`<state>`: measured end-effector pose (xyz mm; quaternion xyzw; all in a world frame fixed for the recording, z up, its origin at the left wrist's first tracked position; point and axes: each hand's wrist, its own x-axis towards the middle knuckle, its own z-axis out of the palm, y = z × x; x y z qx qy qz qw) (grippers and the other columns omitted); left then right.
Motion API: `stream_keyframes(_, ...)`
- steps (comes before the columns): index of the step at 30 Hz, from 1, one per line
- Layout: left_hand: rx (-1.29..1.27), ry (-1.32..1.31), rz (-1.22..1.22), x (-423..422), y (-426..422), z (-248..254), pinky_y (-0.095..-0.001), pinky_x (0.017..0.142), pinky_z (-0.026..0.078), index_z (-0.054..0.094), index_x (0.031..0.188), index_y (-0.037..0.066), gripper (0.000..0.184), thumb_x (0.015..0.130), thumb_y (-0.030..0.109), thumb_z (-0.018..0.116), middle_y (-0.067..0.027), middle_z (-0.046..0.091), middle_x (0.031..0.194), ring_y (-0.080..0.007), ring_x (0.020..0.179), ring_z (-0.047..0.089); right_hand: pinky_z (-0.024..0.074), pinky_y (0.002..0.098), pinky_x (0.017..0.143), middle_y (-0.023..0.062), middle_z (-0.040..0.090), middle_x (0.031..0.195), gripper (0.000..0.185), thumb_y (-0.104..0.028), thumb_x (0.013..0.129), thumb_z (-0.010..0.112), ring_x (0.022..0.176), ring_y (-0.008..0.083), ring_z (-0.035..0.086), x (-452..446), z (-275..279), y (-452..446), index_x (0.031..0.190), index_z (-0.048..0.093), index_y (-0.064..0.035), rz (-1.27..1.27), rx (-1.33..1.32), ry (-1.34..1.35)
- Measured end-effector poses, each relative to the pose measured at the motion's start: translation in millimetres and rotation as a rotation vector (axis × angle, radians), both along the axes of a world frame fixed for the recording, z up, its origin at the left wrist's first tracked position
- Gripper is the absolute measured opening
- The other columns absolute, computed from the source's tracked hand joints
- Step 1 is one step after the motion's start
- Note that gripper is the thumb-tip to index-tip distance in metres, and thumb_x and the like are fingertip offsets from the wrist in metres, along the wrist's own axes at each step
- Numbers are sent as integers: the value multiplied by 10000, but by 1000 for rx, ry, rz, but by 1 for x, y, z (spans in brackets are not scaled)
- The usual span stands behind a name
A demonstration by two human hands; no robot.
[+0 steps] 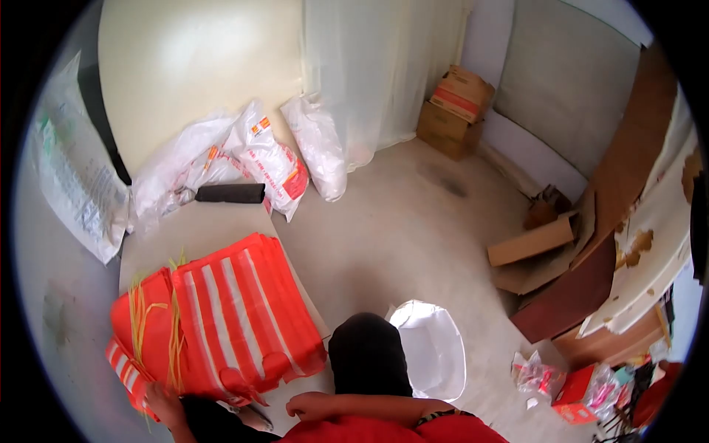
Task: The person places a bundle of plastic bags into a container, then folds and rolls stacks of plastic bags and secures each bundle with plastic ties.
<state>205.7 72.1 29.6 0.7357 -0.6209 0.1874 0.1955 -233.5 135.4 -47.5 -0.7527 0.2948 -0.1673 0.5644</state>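
Note:
A stack of red fabric pieces with white stripes [244,310], perhaps bags, lies on the low table to my left. My left hand [164,404] is at its near left corner, fingers bent around the edge of a red striped piece [122,365]. Yellow strings [176,332] lie in strands across the stack. My right hand [310,405] rests by my lap with its fingers curled in, and nothing shows in it. Between the hands, part of my foot shows below the stack.
A white bin [436,354] stands right of my knee [369,354]. Behind the stack are a black roll [230,193] and white plastic sacks [266,159]. Cardboard boxes [450,129] sit in the far corner. Flattened cardboard [532,242] and a red box [580,391] are at right.

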Motion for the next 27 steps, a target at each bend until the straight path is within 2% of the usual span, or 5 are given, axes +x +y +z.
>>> stream_keyframes(11, 16, 46, 53, -6, -7, -4, -563, 1113, 414, 644, 1076, -8, 209, 897, 97, 663, -182, 612, 1171, -401, 1149, 581, 514, 428, 811, 195, 687, 957, 147, -83, 842, 614, 928, 369, 658, 1, 19, -23, 960, 647, -2, 85, 210, 108)
stream_keyframes(14, 24, 50, 61, -7, -11, -7, -562, 1124, 415, 642, 1032, -8, 175, 871, 58, 664, -177, 611, 1151, -397, 1128, 585, 511, 425, 833, 200, 689, 977, 153, -133, 883, 637, 946, 377, 654, 9, -13, -17, 971, 642, -9, 146, 159, 76)
stream_keyframes(18, 15, -11, 105, -1, -16, -18, -571, 1125, 419, 636, 1001, -8, 123, 890, 45, 630, -172, 613, 1124, -395, 1097, 596, 510, 430, 849, 205, 688, 1003, 170, -160, 902, 654, 964, 383, 651, -24, 71, -29, 990, 635, -15, 127, 55, -25)
stream_keyframes(23, -15, -24, 79, -1, -18, -24, -574, 1125, 421, 631, 988, 0, 91, 920, 46, 590, -164, 617, 1097, -394, 1071, 602, 518, 432, 859, 211, 689, 1034, 176, -154, 898, 653, 993, 387, 655, -1, -16, -27, 1008, 644, -17, 148, 172, 92)
stream_keyframes(27, -17, 25, 76, -19, -22, -18, -574, 1113, 425, 640, 945, 17, 69, 913, 65, 603, -168, 619, 1036, -390, 1050, 604, 522, 419, 910, 212, 683, 1068, 177, -119, 905, 610, 1033, 371, 649, -3, -17, -25, 1049, 662, -30, 120, 125, 116)
